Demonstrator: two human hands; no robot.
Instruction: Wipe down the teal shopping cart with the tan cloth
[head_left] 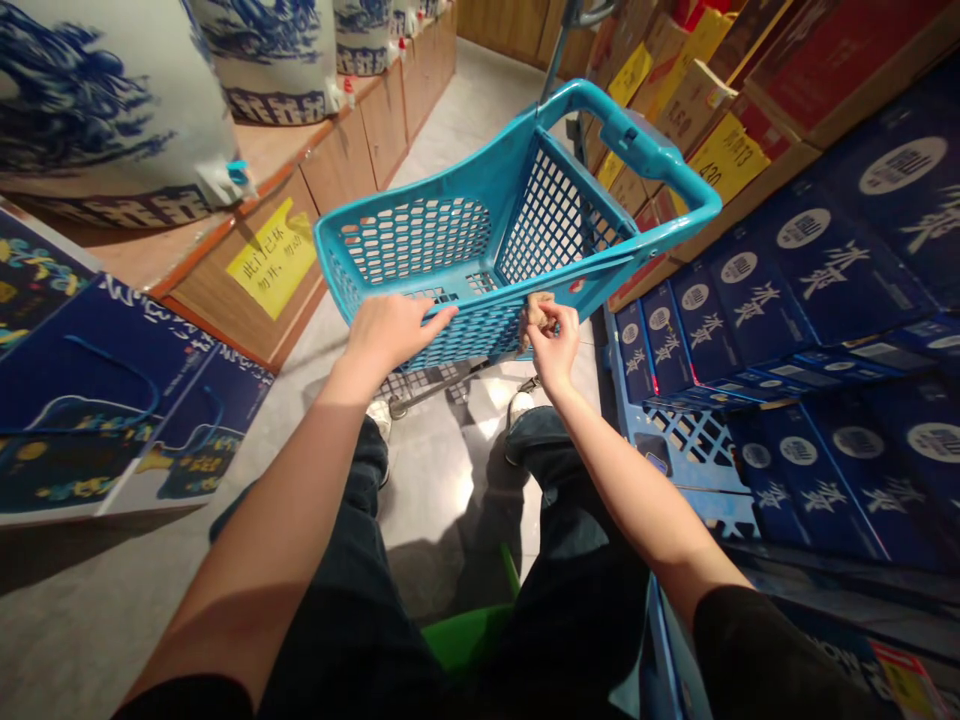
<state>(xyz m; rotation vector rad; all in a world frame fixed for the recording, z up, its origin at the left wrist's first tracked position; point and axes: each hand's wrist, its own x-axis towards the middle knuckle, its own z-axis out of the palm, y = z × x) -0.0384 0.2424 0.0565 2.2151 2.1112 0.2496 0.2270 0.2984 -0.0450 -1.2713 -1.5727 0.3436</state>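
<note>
A turquoise plastic shopping basket [480,215] with mesh walls and a raised handle stands in front of me, tilted, on a wheeled frame. My left hand [391,332] rests on its near rim, fingers wrapped over the edge. My right hand [553,338] pinches a small beige cloth-like piece [535,310] against the basket's near right corner. My knees and white shoes show below the basket.
Blue boxed goods [780,330] are stacked on a blue pallet at the right. Red and tan cartons with yellow price tags [724,155] stand behind them. Blue-and-white ceramic jars [97,110] sit on a wooden counter at the left, blue boxes [112,400] below. A grey tiled aisle [487,90] runs ahead.
</note>
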